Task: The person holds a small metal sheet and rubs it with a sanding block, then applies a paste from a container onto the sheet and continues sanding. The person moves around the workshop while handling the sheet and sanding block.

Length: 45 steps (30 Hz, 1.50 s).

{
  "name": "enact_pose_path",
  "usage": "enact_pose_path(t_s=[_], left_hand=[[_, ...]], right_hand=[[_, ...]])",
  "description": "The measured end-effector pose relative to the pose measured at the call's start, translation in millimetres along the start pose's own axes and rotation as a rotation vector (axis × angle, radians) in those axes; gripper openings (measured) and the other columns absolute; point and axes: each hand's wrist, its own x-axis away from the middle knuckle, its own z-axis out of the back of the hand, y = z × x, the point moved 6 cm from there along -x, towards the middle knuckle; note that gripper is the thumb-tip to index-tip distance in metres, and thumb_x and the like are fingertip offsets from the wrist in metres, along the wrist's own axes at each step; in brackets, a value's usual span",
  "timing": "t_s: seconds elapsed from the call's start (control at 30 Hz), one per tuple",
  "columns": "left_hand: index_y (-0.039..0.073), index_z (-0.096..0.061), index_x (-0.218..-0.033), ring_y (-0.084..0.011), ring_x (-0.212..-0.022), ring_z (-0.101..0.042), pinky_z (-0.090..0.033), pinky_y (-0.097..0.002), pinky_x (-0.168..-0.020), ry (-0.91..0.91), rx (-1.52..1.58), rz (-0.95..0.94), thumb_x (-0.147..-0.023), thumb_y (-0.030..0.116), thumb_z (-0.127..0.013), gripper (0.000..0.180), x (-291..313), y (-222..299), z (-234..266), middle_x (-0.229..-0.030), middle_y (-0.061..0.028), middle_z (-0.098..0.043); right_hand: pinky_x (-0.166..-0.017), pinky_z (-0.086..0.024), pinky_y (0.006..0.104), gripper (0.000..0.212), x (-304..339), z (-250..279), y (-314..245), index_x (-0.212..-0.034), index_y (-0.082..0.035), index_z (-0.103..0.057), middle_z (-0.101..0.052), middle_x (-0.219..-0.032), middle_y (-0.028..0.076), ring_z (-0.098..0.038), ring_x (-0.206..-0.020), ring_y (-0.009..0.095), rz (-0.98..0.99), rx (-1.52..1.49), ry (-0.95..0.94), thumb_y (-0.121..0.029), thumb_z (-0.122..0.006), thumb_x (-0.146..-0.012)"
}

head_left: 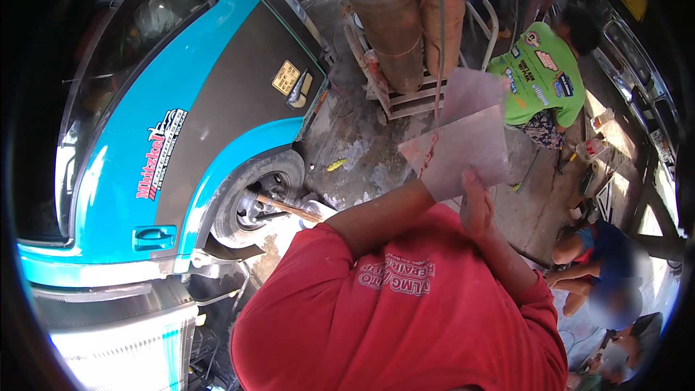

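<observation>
"Which step is in hand?"

"Holding up the pale sheet [457, 146], I'd judge; it sits raised in front of the red shirt [391, 304]."

"And the grip?"

"The right hand [477, 206] seems to pinch its near edge. The left hand is hidden behind it, so I cannot tell its state."

"What does the next move call for?"

"Probably steady support from both sides."

"Pose?"

"Left forearm [384, 216] slants rightward to the sheet; right forearm [512, 264] angles forward and left."

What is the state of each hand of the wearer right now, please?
Left hand: hidden behind the pale sheet; open or closed cannot be told.
Right hand: holding the sheet at its lower edge.
</observation>
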Motion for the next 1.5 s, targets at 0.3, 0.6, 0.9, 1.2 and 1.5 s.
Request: enact_pose_path(t_s=[0.3,0.6,0.9,1.2,1.5], left_hand=[[0.001,-0.047,-0.157,-0.0379,-0.133,-0.063,-0.051,-0.0469,-0.110,-0.192,-1.229,-0.213,-0.107,0.043,-0.060,0.067,-5,18,-81,-0.158,-0.0220,-0.051],[0.003,-0.056,-0.153,-0.0332,-0.132,-0.066,-0.053,-0.0438,-0.107,-0.854,-0.793,0.525,-0.103,0.036,-0.070,0.062,47,50,-137,-0.156,-0.0202,-0.058],[0.005,-0.068,-0.144,-0.0261,-0.121,-0.071,-0.052,-0.0375,-0.111,-0.281,-1.198,0.755,-0.103,0.036,-0.074,0.052,58,57,34,-0.135,-0.0166,-0.075],[-0.004,-0.066,-0.142,-0.0273,-0.126,-0.071,-0.053,-0.0381,-0.108,0.188,-1.346,0.615,-0.103,0.027,-0.070,0.050,98,65,100,-0.134,-0.0191,-0.075],[0.002,-0.069,-0.136,-0.0272,-0.123,-0.071,-0.055,-0.0415,-0.104,-0.425,-1.267,0.253,-0.101,0.018,-0.070,0.039,66,4,36,-0.138,-0.0151,-0.072]], right_hand=[[-0.118,-0.045,0.0446,0.045,-58,65,-39,-0.147,0.009,-0.058,-0.064,-0.145,0.023,-0.061,-0.136,0.034,0.169,0.045,0.455,-0.018,-0.056,-0.111],[-0.096,-0.060,0.0425,0.054,-68,49,-37,-0.141,0.001,-0.060,-0.071,-0.132,0.015,-0.071,-0.119,0.030,-0.499,-0.680,0.140,-0.035,-0.066,-0.101],[-0.094,-0.060,0.0440,0.050,12,54,13,-0.138,-0.001,-0.062,-0.074,-0.120,0.014,-0.072,-0.110,0.029,-0.718,-0.868,0.099,-0.030,-0.064,-0.098],[-0.104,-0.056,0.0500,0.054,95,111,41,-0.137,-0.002,-0.063,-0.073,-0.123,0.016,-0.072,-0.112,0.034,-0.753,-0.792,0.404,-0.032,-0.066,-0.092],[-0.101,-0.056,0.0408,0.045,68,116,40,-0.129,0.000,-0.067,-0.073,-0.122,0.014,-0.072,-0.111,0.031,-0.482,-0.200,0.375,-0.030,-0.070,-0.095]])
